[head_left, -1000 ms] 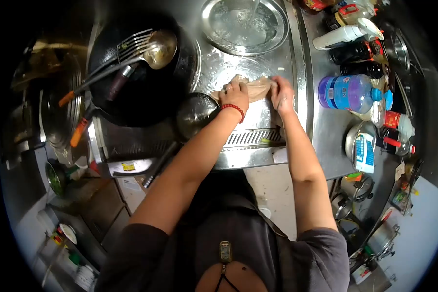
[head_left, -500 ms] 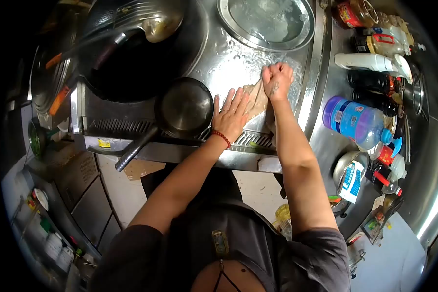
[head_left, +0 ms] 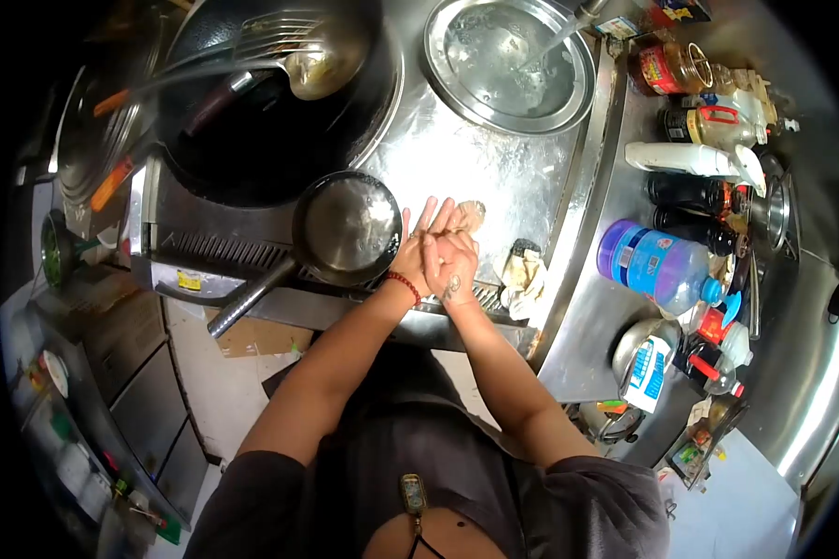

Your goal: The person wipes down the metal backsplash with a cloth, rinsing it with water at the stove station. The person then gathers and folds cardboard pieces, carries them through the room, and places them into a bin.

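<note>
My left hand (head_left: 419, 244), with a red bead bracelet at the wrist, lies with its fingers stretched out on the steel stove top. Pressed against it is my right hand (head_left: 452, 263), its fingers curled. A wet brownish cloth (head_left: 473, 216) sticks out past the fingers; the rest is hidden under the hands. Close on the left stands a small dark pan (head_left: 347, 228), its handle (head_left: 252, 300) pointing toward me. A crumpled pale cloth (head_left: 524, 281) lies to the right of my hands, by the front edge.
Water runs from a spout (head_left: 587, 13) into a round steel basin (head_left: 438, 70) at the back. A large wok (head_left: 191, 172) at the left holds a ladle (head_left: 315, 74) and a slotted turner (head_left: 275, 35). Bottles, including a blue-purple jug (head_left: 653, 265), line the right side.
My right hand has moved left and toward me, from the spread cloth to against my left hand. The cloth is now bunched and mostly covered. The running spout has come into view.
</note>
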`<action>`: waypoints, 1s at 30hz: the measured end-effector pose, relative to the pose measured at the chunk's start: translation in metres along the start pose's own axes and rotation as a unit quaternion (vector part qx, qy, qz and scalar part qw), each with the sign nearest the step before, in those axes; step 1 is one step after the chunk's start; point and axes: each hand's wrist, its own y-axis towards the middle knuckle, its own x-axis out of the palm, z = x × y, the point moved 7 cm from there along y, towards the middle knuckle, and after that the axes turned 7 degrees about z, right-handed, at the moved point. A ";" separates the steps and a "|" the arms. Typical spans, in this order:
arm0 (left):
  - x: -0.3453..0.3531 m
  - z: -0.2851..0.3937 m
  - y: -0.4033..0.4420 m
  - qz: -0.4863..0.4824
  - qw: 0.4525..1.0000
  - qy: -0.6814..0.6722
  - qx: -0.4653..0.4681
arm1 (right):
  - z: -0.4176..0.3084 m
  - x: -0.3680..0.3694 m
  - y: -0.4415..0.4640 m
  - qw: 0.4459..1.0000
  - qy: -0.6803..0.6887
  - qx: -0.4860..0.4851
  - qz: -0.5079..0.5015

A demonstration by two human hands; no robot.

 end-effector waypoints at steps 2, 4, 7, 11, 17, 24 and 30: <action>0.005 0.000 0.000 -0.070 0.997 -0.003 -0.014 | 0.035 0.006 0.009 0.985 -0.165 0.003 -0.043; 0.002 0.000 -0.003 -0.020 1.000 -0.001 0.018 | 0.039 -0.006 0.059 0.962 -0.243 -0.111 0.063; -0.019 -0.011 0.001 0.108 0.950 -0.292 -0.035 | 0.083 -0.005 0.040 0.923 0.177 0.341 -0.018; -0.038 -0.007 0.004 0.168 0.929 -0.326 0.054 | 0.085 -0.071 0.076 0.919 0.163 0.358 0.034; -0.001 -0.008 -0.012 0.085 0.991 -0.101 -0.007 | 0.036 -0.029 0.021 0.966 -0.061 0.251 -0.014; 0.005 -0.003 -0.009 0.049 0.998 -0.032 0.039 | 0.040 -0.014 0.076 0.963 -0.254 -0.085 0.008; -0.013 0.000 -0.003 0.006 0.994 0.099 0.040 | -0.005 -0.005 -0.002 0.991 -0.130 0.010 0.034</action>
